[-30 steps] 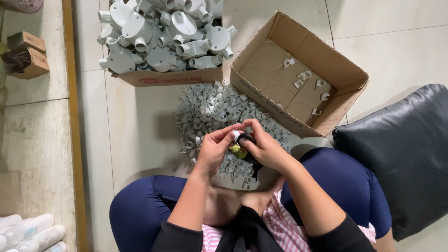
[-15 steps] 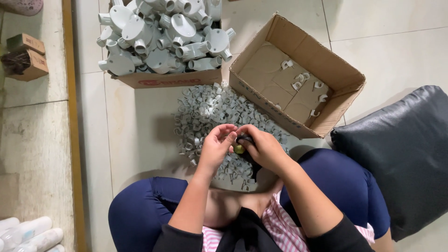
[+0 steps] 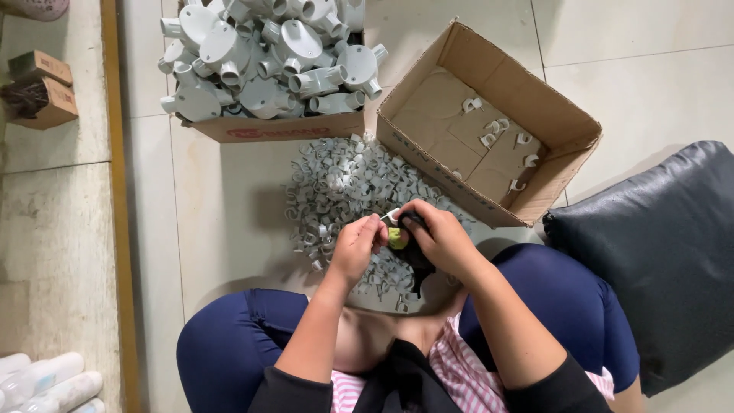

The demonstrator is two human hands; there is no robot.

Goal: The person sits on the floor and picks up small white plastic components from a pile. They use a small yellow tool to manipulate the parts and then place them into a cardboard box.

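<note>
Lighting: bright, even, diffuse overhead light. Shadows: soft, falling left of the cardboard box (image 3: 489, 126) onto the pale floor tiles (image 3: 222, 206). Glare: none. Focus: sharp throughout. Edges: mild wide-angle bowing.

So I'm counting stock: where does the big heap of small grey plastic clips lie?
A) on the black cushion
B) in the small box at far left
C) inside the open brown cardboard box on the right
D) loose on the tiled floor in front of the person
D: the heap of small grey plastic clips lies loose on the tiled floor, just beyond the hands; the open brown cardboard box holds only a few.
</note>
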